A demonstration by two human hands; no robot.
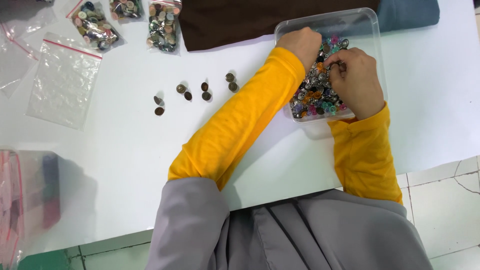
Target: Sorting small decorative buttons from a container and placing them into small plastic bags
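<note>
At the far left edge of the white table [125, 150] lie three small clear zip bags stuffed with mixed coloured buttons [162, 26], with flat empty clear zip bags with red seal strips [62, 80] beside them and a dark brown folded cloth [240, 20] further along. A loose cluster of small round bronze metal buttons [200, 92] sits on the bare tabletop, near the yellow sleeve. Both hands work inside the clear rectangular plastic tub [370, 22] heaped with shiny metal and coloured plastic buttons [315, 97]: the left hand [301, 44] is curled closed at the tub's rim, its hold hidden, while the right hand [356, 80] seems to pinch one small button.
</note>
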